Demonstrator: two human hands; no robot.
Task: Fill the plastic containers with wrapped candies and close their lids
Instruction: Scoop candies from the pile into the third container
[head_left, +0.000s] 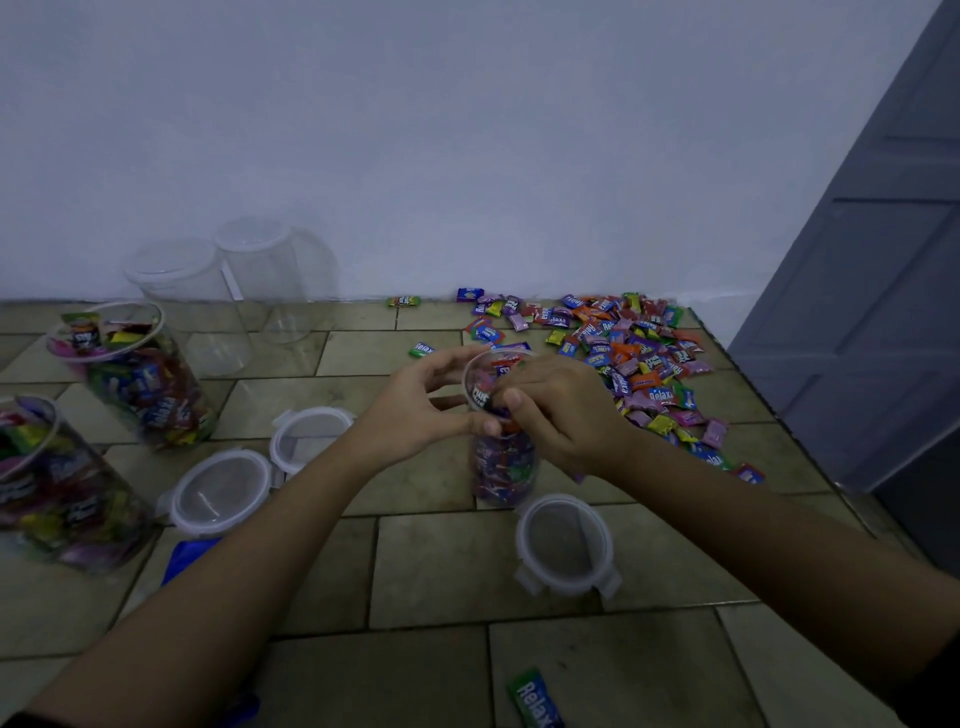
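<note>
A clear plastic container (503, 457) stands upright on the tiled floor (467, 566), packed with wrapped candies almost to its open rim. The left hand (415, 405) grips it from its left side: the fingers curl round the back near the rim and the thumb (488, 427) presses on the front wall. The right hand (563, 410) hangs over the container's mouth from its right side, fingers bent down and bunched with the thumb against the topmost candies. Whether they pinch a candy or only press on the heap cannot be told, since the hand hides its own fingertips.

Behind and to the right of this container lies a loose pile of wrapped candies (628, 358), spreading along the floor towards the wall. Just in front of the container, slightly to its right, a round lid (566, 545) with snap tabs lies flat. Two more lids (221, 491) (309, 434) lie to its left, touching each other. Farther left stand two filled containers (137, 379) (57, 483), both without lids. Behind those, against the wall (467, 156), stand two empty containers (182, 291) (265, 275) with lids on. A single green and blue candy (535, 699) lies well in front of the held container, near the bottom edge of the view. A grey door (883, 312) stands far to its right.
</note>
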